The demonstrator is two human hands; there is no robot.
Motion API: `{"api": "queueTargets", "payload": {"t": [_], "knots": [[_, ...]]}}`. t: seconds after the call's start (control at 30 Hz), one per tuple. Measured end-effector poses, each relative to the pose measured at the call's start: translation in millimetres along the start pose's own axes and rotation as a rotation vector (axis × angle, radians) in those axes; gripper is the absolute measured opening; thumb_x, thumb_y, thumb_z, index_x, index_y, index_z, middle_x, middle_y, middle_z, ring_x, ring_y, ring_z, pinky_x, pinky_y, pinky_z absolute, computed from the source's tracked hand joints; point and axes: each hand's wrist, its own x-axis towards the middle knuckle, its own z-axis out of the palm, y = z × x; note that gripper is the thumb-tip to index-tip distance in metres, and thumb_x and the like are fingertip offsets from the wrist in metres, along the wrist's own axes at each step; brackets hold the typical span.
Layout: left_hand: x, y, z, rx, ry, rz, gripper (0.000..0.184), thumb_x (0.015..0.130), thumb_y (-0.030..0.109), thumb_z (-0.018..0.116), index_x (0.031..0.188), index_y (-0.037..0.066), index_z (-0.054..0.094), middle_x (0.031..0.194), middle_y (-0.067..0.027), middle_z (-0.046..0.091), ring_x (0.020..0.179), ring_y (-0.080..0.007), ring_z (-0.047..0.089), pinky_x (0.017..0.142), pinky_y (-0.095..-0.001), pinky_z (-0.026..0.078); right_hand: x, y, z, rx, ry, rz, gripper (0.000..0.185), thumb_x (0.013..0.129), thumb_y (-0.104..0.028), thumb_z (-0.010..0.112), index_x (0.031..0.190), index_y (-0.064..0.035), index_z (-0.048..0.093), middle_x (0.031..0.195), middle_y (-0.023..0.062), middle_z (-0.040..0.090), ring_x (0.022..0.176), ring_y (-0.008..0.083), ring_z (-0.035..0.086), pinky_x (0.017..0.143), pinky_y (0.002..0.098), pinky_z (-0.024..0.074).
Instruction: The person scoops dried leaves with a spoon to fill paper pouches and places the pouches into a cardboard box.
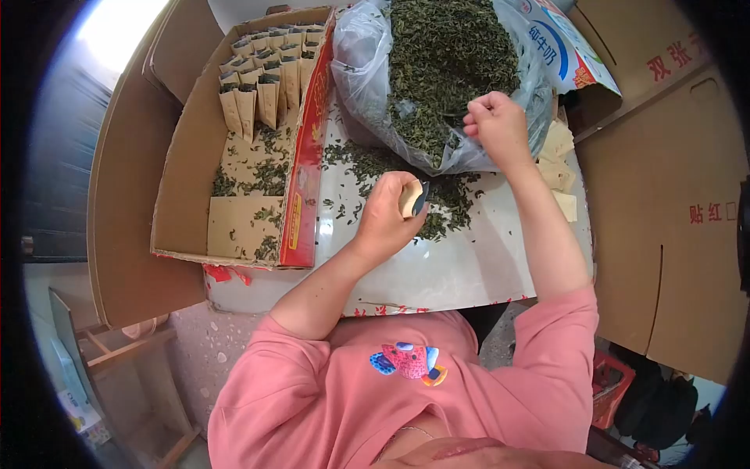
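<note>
My left hand is closed around a small brown paper bag, its open mouth facing up and its inside dark. It is held over the table, just in front of a big clear plastic bag. Dried green leaves, which look like tea, fill the plastic bag. At the right side of these leaves is my right hand, fingers curled together in a pinch. Whatever the fingertips hold is hidden from me.
Left of the hands stands a cardboard box with rows of filled paper bags and loose leaves. More flat paper bags lie at the right. Leaves are scattered on the white table. Large cardboard sheets rise on the right.
</note>
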Motion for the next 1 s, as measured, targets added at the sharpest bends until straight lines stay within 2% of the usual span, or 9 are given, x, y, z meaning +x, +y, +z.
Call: {"api": "queueTargets", "payload": {"t": [0.17,0.6,0.67,1.0], "knots": [[-0.3,-1.0,-1.5,-0.016,-0.011,-0.052,0.039,0.075,0.003,0.073,0.105,0.004,0.050,0.094,-0.0079,0.050,0.082,-0.0169,0.051,0.073,-0.0290,0.045,2.6,10.5,9.8,0.240,0.133,-0.065,0.013,0.091,-0.012,0.058,0.092,0.0006,0.061,0.083,0.0099,0.068,0.066,0.0131,0.065,0.060,0.0252,0.0538],[0.8,-8.2,0.5,-0.058,0.030,-0.189,0.039,0.075,0.004,0.073,0.107,0.004,0.050,0.093,-0.0031,0.048,0.080,-0.0110,0.047,0.069,-0.0251,0.043,-35.8,24.1,-17.5,0.485,0.085,-0.026,0.010,0.094,-0.011,0.057,0.095,-0.0003,0.058,0.088,0.0115,0.066,0.072,0.0148,0.065,0.066,0.0261,0.0536],[1.2,-8.1,-0.6,-0.064,0.020,-0.236,0.043,0.073,0.006,0.075,0.107,0.001,0.050,0.099,-0.0138,0.054,0.091,-0.0268,0.056,0.081,-0.0352,0.047,-48.9,25.8,-21.1,0.508,0.036,-0.031,0.009,0.095,-0.010,0.057,0.095,-0.0006,0.058,0.088,0.0114,0.066,0.072,0.0150,0.065,0.067,0.0268,0.0539],[3.7,-13.0,-0.7,-0.058,0.090,-0.219,0.049,0.071,0.007,0.076,0.111,0.001,0.049,0.105,-0.0149,0.052,0.098,-0.0286,0.054,0.088,-0.0362,0.045,-105.4,28.2,-35.3,0.506,-0.202,-0.077,0.008,0.095,-0.008,0.055,0.096,-0.0011,0.057,0.088,0.0107,0.067,0.073,0.0147,0.065,0.070,0.0280,0.0543]]}}
